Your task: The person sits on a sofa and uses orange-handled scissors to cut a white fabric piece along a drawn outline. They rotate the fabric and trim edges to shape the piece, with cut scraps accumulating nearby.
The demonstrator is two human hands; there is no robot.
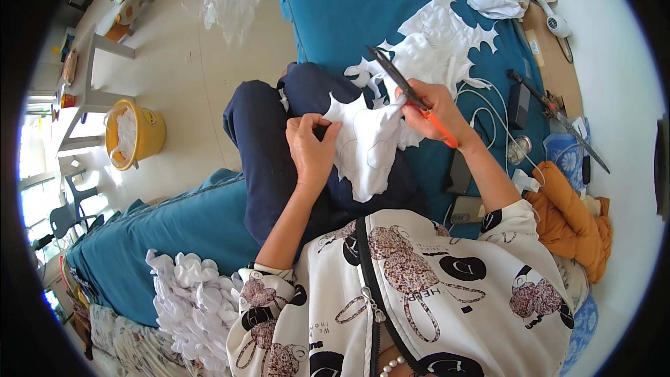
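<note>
A white piece of fabric [369, 139] with scalloped, cut edges and faint outlined shapes hangs over my lap between both hands. My left hand [313, 149] pinches its left edge between thumb and fingers. In my right hand [432, 110] are scissors [400, 81] with orange handles and dark blades, which point up and to the left. The right fingers also touch the fabric's upper right corner. Beyond my hands, a larger white fabric sheet [437, 44] with jagged cut edges lies on the teal bed cover [335, 5].
White rounded fabric pieces [193, 293] are heaped at lower left. A yellow bucket [149, 133] holding white scraps stands on the floor. To the right are white cables [497, 94], a black box [518, 104], a phone [467, 210], an orange padded garment [568, 214] and a white hair dryer [557, 25].
</note>
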